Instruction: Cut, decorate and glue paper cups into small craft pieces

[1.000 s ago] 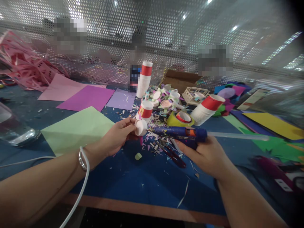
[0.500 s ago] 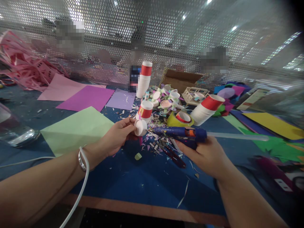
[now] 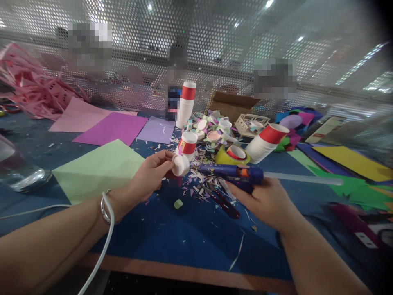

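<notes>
Between the thumb and fingers of my left hand (image 3: 155, 170) is a small round white paper piece (image 3: 180, 164), like the cut base of a paper cup, with a bit of purple at its edge. My right hand (image 3: 270, 200) is wrapped round a blue glue gun (image 3: 230, 172). A long translucent glue stick (image 3: 303, 179) sticks out of its back. The gun's nozzle points left and sits close to the white piece; I cannot tell whether it touches. Just behind the piece stands a red and white paper cup (image 3: 188, 145). Under the gun lie dark-handled scissors (image 3: 225, 205) among paper scraps.
Stacked paper cups (image 3: 186, 104) stand at the back, and another stack (image 3: 267, 143) leans at right by a yellow tape roll (image 3: 225, 157). A pile of paper pieces (image 3: 213, 127) lies behind. Left are a green sheet (image 3: 101, 172) and a clear container (image 3: 21, 172). A white cable (image 3: 104, 246) crosses my left wrist.
The white piece in my left hand has turned slightly and shifted a little left. The glue gun in my right hand has moved slightly left; a small gap to the piece now seems visible.
</notes>
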`<control>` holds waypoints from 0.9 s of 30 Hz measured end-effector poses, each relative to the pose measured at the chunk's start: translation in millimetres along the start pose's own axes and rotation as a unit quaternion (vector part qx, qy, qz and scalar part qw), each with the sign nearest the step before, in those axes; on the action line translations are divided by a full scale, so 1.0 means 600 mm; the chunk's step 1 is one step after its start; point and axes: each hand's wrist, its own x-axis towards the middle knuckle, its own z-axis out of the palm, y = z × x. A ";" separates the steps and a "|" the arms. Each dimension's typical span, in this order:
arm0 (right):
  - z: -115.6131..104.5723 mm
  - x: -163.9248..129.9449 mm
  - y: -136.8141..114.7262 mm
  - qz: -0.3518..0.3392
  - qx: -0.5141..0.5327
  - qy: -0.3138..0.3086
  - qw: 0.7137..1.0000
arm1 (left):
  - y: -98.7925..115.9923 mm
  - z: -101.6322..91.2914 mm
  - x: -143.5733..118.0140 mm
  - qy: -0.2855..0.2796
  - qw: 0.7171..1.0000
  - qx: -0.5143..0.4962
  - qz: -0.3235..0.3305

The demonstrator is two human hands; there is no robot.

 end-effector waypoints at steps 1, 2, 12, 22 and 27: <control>0.002 0.000 0.002 0.003 -0.011 0.004 1.000 | -0.001 0.000 -0.001 -0.004 1.000 0.000 0.018; 0.004 0.000 0.004 0.007 -0.022 0.007 1.000 | -0.001 0.001 -0.002 -0.009 0.999 -0.006 0.036; -0.023 0.007 0.075 0.146 -0.087 0.060 0.984 | -0.001 -0.002 0.002 -0.020 0.994 -0.108 -0.025; -0.051 0.012 0.117 0.288 -0.114 0.046 0.950 | 0.001 -0.003 -0.003 -0.036 0.991 -0.126 -0.029; -0.032 0.016 0.130 0.307 -0.095 0.041 0.946 | 0.007 0.000 -0.006 -0.025 0.991 -0.128 -0.035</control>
